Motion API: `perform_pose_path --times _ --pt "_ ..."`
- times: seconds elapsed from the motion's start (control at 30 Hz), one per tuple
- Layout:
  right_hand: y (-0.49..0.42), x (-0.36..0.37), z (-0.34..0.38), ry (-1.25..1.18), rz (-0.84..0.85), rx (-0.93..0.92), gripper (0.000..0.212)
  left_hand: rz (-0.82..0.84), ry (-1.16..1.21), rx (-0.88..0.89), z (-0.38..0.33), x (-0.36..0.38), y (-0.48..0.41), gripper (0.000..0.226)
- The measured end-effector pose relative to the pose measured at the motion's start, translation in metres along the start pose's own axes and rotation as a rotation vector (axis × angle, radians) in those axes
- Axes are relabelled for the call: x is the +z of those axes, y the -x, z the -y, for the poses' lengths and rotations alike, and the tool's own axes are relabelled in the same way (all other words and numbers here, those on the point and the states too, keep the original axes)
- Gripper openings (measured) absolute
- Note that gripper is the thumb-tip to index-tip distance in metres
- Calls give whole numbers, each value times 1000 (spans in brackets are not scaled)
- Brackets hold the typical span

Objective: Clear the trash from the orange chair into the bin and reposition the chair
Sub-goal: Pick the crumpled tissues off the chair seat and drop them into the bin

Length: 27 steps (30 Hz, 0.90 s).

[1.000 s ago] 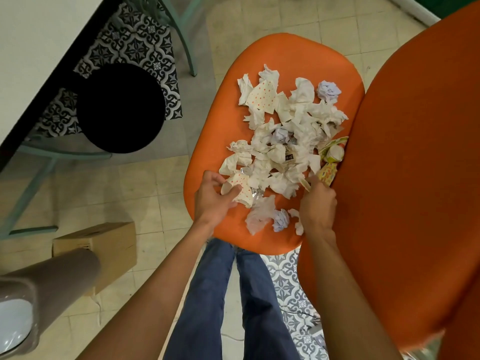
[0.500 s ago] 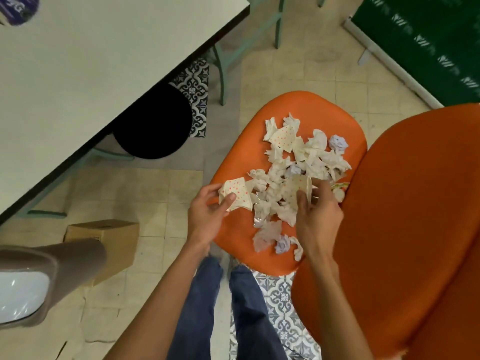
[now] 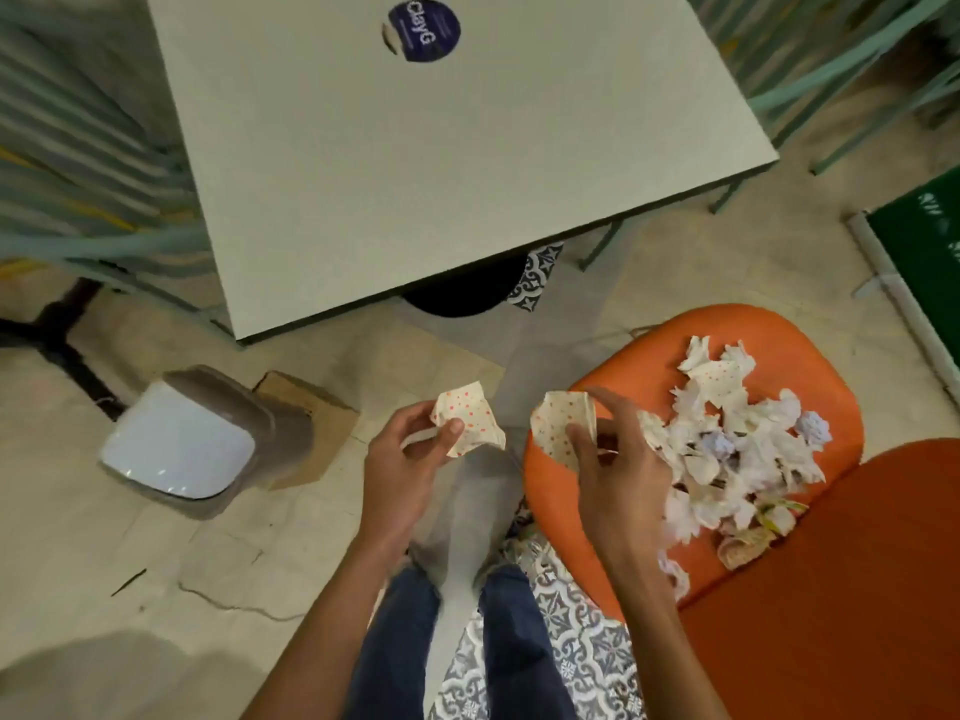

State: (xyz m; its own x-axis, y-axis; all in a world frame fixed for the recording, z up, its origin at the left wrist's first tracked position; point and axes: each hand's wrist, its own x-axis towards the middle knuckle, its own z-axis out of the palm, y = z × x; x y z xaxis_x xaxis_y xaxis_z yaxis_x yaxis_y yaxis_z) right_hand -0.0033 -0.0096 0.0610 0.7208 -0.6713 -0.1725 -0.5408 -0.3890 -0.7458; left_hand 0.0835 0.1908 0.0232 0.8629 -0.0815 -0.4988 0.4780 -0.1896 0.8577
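The left hand (image 3: 402, 462) pinches a crumpled scrap of cream paper with orange dots (image 3: 465, 423) between thumb and fingers, and the right hand (image 3: 618, 470) holds a second dotted cream scrap (image 3: 558, 426) the same way, its other fingers spread loosely above it. Both scraps are lifted clear, the right one over the near-left edge of the moulded orange plastic chair seat (image 3: 644, 350), the left one over bare floor. The rest of the trash, a heap of crumpled white and dotted paper wads (image 3: 727, 459), lies just to the right of the right hand, and a few pieces sit close to the seat's near edge. The grey bin with a white swing lid (image 3: 179, 452) stands on the floor well to the left of the left hand, beside a flat piece of brown cardboard (image 3: 311, 428). The main risk is the light pinch: these scraps are thin and springy, so one could slip out or flutter down on the way across to the bin. The lid also looks closed, so paper dropped onto it may slide off unless it is pushed in. Repositioning the chair before the seat is empty would likely shake wads onto the floor. The only writing sits on a round dark-blue sticker (image 3: 423, 29) on the pale grey square tabletop (image 3: 441, 163) beyond both hands; it seems to read "Clayo" upside down, though I cannot be sure.
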Motion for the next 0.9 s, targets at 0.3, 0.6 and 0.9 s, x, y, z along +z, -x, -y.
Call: perform_pose_path --times 0.3,0.6,0.9 --pt "60 142 87 -26 278 -191 14 -276 34 -44 22 -190 8 38" --pt "100 274 143 129 578 -434 17 -559 111 -111 66 -322 29 28" --pt "115 377 178 368 717 -726 30 -644 185 -153 92 -360 35 35"
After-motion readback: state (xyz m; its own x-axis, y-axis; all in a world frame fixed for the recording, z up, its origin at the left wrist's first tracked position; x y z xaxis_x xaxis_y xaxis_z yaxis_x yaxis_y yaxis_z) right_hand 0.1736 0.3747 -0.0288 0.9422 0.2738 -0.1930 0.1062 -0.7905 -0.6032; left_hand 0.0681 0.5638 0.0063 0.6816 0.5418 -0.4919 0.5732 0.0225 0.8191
